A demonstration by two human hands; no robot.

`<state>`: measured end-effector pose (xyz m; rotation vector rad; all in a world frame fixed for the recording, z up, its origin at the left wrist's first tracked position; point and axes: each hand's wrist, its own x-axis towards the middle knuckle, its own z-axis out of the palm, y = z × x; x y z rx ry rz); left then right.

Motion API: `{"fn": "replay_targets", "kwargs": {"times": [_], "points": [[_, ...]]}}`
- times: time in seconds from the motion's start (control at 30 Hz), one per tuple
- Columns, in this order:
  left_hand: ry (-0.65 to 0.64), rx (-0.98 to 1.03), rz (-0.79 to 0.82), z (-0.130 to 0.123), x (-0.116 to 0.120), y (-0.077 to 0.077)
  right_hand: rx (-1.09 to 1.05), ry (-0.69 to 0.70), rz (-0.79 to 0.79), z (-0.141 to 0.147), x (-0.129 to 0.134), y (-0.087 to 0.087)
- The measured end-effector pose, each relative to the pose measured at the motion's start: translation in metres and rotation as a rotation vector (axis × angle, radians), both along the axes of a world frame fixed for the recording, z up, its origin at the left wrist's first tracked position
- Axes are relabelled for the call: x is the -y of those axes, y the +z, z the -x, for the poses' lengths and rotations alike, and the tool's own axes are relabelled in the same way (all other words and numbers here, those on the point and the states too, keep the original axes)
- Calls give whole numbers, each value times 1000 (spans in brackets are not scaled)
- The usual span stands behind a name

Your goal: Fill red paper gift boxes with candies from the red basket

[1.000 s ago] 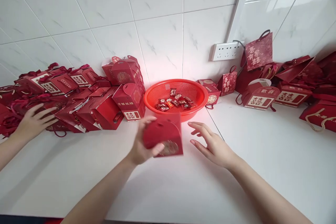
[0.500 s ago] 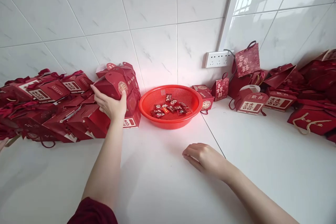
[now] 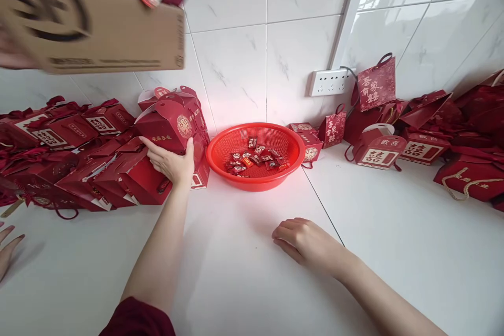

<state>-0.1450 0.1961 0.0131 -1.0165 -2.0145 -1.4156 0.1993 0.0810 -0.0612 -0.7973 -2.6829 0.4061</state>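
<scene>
Red gift box [image 3: 167, 123] is standing in the stack left of the basket, near the wall: smooth card, scalloped top, round gold medallion and gold lettering on its faces.

Your left hand [image 3: 170, 165] is touching its lower part and spreading wide, thumb pointing up at the right, fingers reaching toward the bottom left. Can't tell if you're gripping or only pressing; the hand is hiding the base. Your dark red fabric sleeve [image 3: 137, 319] is showing at the elbow.

Your right hand [image 3: 305, 241] is resting on the smooth white counter [image 3: 232, 268], well apart from the box, knuckles up, fingers curling into a narrow grip. The palm is facing down, out of sight.

Red plastic basket [image 3: 255, 185] is sitting beside the stack: oval, perforated mesh, rolled rim. Small glossy wrapped sweets [image 3: 266, 158] are lying loose inside.

Further left, slant-sided card boxes [image 3: 134, 178] are leaning in a row, others carrying satiny ribbons.

Above them, another person's hand [image 3: 13, 55] is holding a blurred brown cardboard carton [image 3: 118, 39], black-printed, with shiny red items showing over its edge. One more hand [image 3: 7, 252] is entering at lower left, fingers apart.
</scene>
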Motion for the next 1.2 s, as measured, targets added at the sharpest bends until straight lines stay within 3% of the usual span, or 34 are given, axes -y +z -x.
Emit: {"fn": "replay_targets", "kwargs": {"times": [0.33, 0.47, 0.6, 0.73, 0.83, 0.93, 1.03, 1.13, 1.2], "points": [[-61, 36, 41, 2, 6, -2, 41, 20, 25, 4, 3, 4], [-153, -157, -45, -3, 19, -8, 32, 21, 16, 2, 1, 4], [-326, -504, -82, -16, 37, -37, 21, 25, 6, 0, 0, 3], [-638, -734, -54, -41, 53, -77, -16, 28, -12, 0, -1, 3], [-887, -837, 31, -60, 67, -95, -122, 9, -40, -7, -7, 9], [-1142, -940, 149, -76, 81, -97, -285, -123, -65, -28, -23, 26], [-1343, -825, 425, -89, 92, -92, -400, -338, -56, -58, -55, 48], [-1413, -604, 804, -98, 94, -87, -445, -672, 33, -81, -104, 61], [-1412, -522, 935, -100, 91, -86, -451, -797, 75, -87, -141, 61]]}}
